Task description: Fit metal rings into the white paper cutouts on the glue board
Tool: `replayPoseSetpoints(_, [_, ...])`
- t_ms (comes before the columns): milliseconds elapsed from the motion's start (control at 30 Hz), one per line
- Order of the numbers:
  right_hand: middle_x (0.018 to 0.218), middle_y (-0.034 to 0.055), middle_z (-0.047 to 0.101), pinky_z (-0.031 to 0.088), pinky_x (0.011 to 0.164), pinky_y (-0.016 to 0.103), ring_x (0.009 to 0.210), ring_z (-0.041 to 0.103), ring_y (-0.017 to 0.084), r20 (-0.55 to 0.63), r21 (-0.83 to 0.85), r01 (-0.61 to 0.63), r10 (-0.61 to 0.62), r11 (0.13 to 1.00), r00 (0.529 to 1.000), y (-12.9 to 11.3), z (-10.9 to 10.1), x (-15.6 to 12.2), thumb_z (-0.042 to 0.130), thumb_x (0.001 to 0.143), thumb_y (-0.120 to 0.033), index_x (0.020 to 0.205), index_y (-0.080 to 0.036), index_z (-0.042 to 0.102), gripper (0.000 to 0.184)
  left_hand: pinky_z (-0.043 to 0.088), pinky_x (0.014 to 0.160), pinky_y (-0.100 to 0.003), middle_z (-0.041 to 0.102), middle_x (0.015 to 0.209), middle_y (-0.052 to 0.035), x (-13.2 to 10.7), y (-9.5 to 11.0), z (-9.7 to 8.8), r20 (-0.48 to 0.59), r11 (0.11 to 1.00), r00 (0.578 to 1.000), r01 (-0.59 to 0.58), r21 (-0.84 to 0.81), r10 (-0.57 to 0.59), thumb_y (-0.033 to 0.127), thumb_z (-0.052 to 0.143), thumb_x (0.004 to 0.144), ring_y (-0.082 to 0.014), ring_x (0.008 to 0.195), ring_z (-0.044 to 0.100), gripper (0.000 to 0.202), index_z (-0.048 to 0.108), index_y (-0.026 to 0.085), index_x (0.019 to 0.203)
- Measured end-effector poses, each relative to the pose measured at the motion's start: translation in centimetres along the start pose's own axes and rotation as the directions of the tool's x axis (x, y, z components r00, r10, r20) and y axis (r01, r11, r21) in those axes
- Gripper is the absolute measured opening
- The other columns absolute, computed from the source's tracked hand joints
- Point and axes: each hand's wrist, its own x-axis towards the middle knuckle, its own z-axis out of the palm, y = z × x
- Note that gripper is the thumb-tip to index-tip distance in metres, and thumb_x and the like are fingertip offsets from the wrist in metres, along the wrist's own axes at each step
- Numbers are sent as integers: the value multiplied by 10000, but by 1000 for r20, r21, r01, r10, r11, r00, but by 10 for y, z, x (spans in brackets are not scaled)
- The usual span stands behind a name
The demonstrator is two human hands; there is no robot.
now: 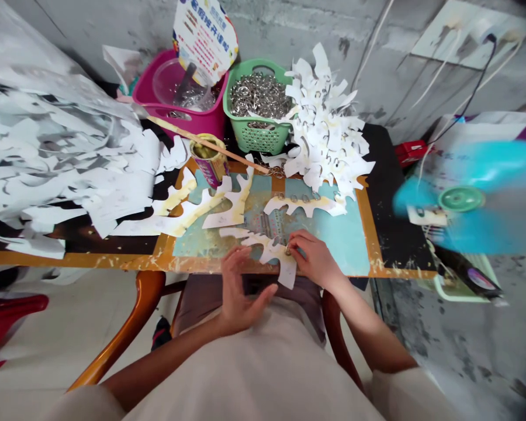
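While the right hand [313, 260] pinches a small metal ring [287, 251] against the white paper cutout [269, 248], the left hand [242, 286] hovers half-open just beside it.

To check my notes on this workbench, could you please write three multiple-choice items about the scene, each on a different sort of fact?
1. What colour is the plastic basket holding the metal rings?
A. Pink
B. Green
C. Blue

2. On which side of the teal board is the blue fan?
A. Left
B. Nearer the person
C. Right

3. What is the person's right hand doing?
A. Touching a small metal ring on a white paper cut-out
B. Gripping a tin can
C. Resting on the person's lap

Answers:
1. B, since the basket's walls are green.
2. C, since the fan stands beyond the board's right edge.
3. A, since the hand's fingertips are at the ring on the cut-out.
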Motion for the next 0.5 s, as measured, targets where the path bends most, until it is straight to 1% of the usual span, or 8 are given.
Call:
replayPoseSetpoints(33, [1071,89,615,517,799,341,899,618,192,28,-34,11,-10,999,1000,5,0,0,491,899,-114,835,-198,626,172,386,1093,-479,516,1345,-133,4,0,-2,2,977,992,-122,177,123,289,782,753,-293,1289,490,729,413,255,1382])
replayPoseSetpoints(67, [1126,102,599,515,808,352,925,607,200,37,-71,25,-22,997,999,9,2,0,479,901,-108,836,-194,628,185,358,1111,-487,560,1310,-122,11,-1,-2,82,922,976,-219,319,203,236,773,758,-293,1289,492,677,448,251,1352])
replayPoseSetpoints(100, [1166,113,581,512,820,367,954,593,211,31,-107,41,-37,993,999,12,3,0,476,900,-105,834,-190,632,190,332,1127,-494,608,1271,-111,19,-2,-1,221,866,947,-304,397,231,205,738,787,-289,1283,503,604,474,247,1329])
replayPoseSetpoints(133, [1181,119,565,509,832,383,974,576,223,20,-139,54,-52,989,998,15,5,0,480,896,-107,836,-188,638,187,283,1154,-508,640,1255,-104,28,-4,3,355,823,910,-365,435,216,175,684,828,-283,1290,509,546,478,240,1330])
replayPoseSetpoints(200, [1129,113,555,505,839,407,968,547,236,-6,-182,65,-67,981,998,20,9,-1,498,896,-127,851,-188,649,170,196,1186,-546,666,1252,-103,46,-10,12,518,785,842,-422,452,155,122,594,866,-285,1338,485,486,480,222,1328])
replayPoseSetpoints(233, [1087,105,551,506,838,412,959,539,238,-19,-187,63,-68,980,998,21,11,-2,505,900,-140,862,-190,654,161,182,1190,-558,681,1228,-104,55,-14,18,551,788,826,-418,453,121,103,572,865,-284,1336,492,477,482,208,1322])
replayPoseSetpoints(333, [1011,92,522,517,838,408,948,540,234,-40,-143,61,-68,988,997,22,14,-4,493,919,-157,874,-188,651,167,178,1190,-586,711,1162,-98,73,-24,28,585,814,810,-372,445,50,74,574,828,-283,1263,559,484,493,186,1291])
replayPoseSetpoints(500, [990,97,509,539,835,394,925,553,225,-65,-75,81,-86,994,994,20,18,-15,459,937,-157,871,-195,623,181,85,1190,-652,741,1052,-63,80,-29,27,602,817,798,-359,450,20,122,623,816,-315,1283,522,436,574,216,1240])
